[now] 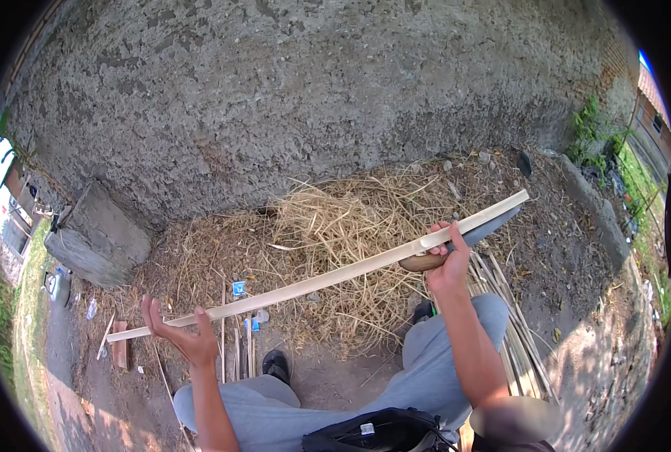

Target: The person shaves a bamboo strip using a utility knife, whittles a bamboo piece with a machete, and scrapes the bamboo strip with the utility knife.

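A long pale bamboo strip (317, 283) runs slantwise in front of me, its right end higher. My right hand (448, 267) is closed round the brown wooden handle (418, 263) of a machete, with the thumb and fingers also against the strip. The dark machete blade (494, 224) points up and right, just below the strip's right end. Near the strip's left end, my left hand (189, 340) has its fingers stretched and spread, touching the strip without wrapping round it.
A heap of straw-like shavings (350, 241) lies before a rough grey wall (313, 90). Several more strips (520, 346) lie by my right leg. A concrete block (98, 233) stands at left. Blue-and-white litter (238, 288) lies on the ground; a black bag (373, 433) is at my lap.
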Demonstrator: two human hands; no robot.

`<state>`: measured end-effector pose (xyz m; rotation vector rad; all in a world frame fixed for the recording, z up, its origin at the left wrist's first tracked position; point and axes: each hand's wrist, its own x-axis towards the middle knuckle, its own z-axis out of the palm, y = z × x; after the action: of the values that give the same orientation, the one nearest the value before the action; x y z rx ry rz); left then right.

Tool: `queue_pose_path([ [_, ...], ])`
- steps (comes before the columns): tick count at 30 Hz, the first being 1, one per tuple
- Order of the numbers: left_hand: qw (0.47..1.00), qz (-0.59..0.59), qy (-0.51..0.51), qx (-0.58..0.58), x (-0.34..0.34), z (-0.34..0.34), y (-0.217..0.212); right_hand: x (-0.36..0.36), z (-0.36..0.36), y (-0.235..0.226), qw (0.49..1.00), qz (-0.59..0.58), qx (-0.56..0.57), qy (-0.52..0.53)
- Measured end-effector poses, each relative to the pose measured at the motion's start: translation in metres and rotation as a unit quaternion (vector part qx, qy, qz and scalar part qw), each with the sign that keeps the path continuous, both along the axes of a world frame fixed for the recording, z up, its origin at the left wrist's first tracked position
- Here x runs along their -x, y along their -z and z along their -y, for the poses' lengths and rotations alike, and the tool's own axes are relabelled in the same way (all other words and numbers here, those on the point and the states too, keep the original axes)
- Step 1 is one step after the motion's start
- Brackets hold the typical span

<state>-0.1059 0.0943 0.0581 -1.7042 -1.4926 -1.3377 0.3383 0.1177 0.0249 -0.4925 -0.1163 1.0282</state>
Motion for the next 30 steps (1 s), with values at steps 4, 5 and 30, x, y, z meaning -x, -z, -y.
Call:
queue_pose_path([
  [4,0.976,-0.159,0.141,0.047,-0.030,0.011,-0.006,-0.003,0.002,-0.001,1.000,-0.017,0.005,0.000],
  [5,0.977,-0.160,0.136,0.050,-0.035,0.012,-0.006,-0.002,0.001,-0.002,1.000,-0.010,0.010,0.002],
  [30,0.841,0.154,0.274,0.441,-0.038,0.007,0.012,0.008,-0.005,0.004,0.997,-0.005,0.060,-0.047],
])
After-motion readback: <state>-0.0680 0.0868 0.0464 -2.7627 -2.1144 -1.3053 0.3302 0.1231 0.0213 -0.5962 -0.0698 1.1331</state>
